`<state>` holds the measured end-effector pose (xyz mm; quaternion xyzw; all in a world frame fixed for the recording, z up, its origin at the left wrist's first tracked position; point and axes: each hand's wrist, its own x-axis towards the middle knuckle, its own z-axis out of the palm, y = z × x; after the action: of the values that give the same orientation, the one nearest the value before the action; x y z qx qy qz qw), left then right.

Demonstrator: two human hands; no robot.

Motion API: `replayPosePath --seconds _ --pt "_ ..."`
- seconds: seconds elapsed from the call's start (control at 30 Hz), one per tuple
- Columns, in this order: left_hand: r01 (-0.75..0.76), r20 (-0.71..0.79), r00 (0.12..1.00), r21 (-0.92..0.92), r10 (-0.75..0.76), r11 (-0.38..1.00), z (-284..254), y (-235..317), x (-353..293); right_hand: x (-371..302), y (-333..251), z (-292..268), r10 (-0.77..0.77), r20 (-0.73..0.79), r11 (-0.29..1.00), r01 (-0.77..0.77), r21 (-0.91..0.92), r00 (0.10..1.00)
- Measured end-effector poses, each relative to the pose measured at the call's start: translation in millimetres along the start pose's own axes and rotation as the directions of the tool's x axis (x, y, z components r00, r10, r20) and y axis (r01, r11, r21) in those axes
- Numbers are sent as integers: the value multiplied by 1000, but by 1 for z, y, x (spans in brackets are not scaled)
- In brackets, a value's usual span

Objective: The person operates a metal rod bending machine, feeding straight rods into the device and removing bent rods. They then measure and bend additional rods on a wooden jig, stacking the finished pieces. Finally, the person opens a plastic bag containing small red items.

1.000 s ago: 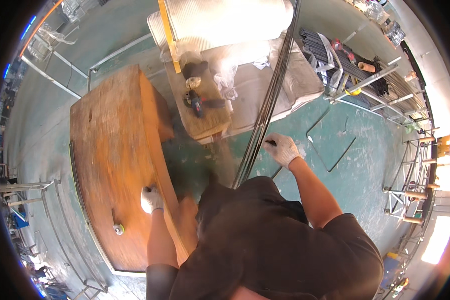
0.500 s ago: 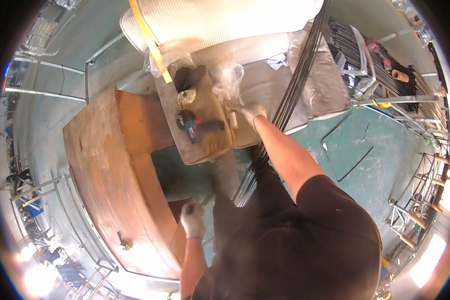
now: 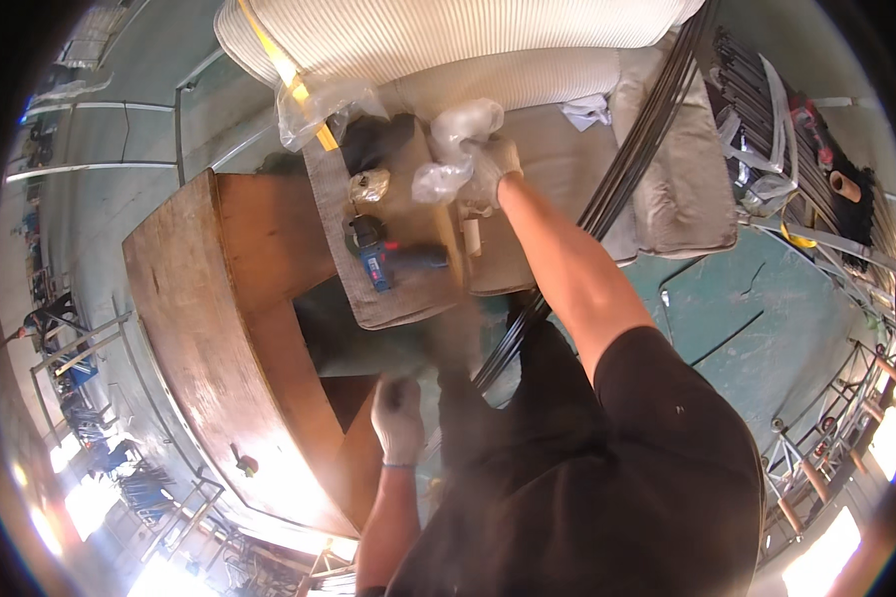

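Observation:
My right hand (image 3: 496, 171), in a pale work glove, reaches forward onto the grey-brown sofa cushion (image 3: 543, 164). Its fingers press into a crumpled clear plastic bag (image 3: 466, 121), which bunches around them and partly hides them. My left hand (image 3: 398, 423), also gloved, is low beside the wooden cabinet (image 3: 189, 328). Its fingers are curled closed, with a dark patch at their tips; whether they hold anything is unclear. A blue and black angle grinder (image 3: 374, 264) lies on the left cushion. Near it are a small clear wrapped bundle (image 3: 369, 186) and a pale cylinder (image 3: 471, 236).
A bundle of long dark rods (image 3: 627, 164) slants across the sofa towards my legs. A ribbed pale roll (image 3: 448, 45) with a yellow strap (image 3: 287, 70) lies at the back. More rods (image 3: 767, 119) rest on a rack at the right. Bent bars lie on the green floor (image 3: 707, 308).
My right hand has moved forward and up into the plastic bag, which has bunched into a different shape. The left hand has shifted slightly right; the whole view has turned a little.

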<state>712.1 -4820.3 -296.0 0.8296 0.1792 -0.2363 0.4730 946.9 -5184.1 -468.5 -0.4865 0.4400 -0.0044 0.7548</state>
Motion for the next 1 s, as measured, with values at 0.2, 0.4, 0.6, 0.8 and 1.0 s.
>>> replayPosePath --seconds 0.2,0.4,0.6,0.8,1.0 --pt "-486 115 873 264 473 833 39 113 42 -151 -41 -23 -161 109 983 169 -66 981" --pt "-675 306 736 256 604 692 76 162 45 -274 -62 -35 -177 187 983 164 83 966" --pt "-349 546 788 17 284 937 53 122 2 -305 -30 -56 -31 245 843 -106 528 969" --pt "-1 489 847 -390 208 921 6 104 -38 -361 -33 -59 -23 328 920 -109 377 944" --pt "159 326 931 -765 163 624 -34 87 -10 -374 -54 -59 -108 311 984 57 168 944"
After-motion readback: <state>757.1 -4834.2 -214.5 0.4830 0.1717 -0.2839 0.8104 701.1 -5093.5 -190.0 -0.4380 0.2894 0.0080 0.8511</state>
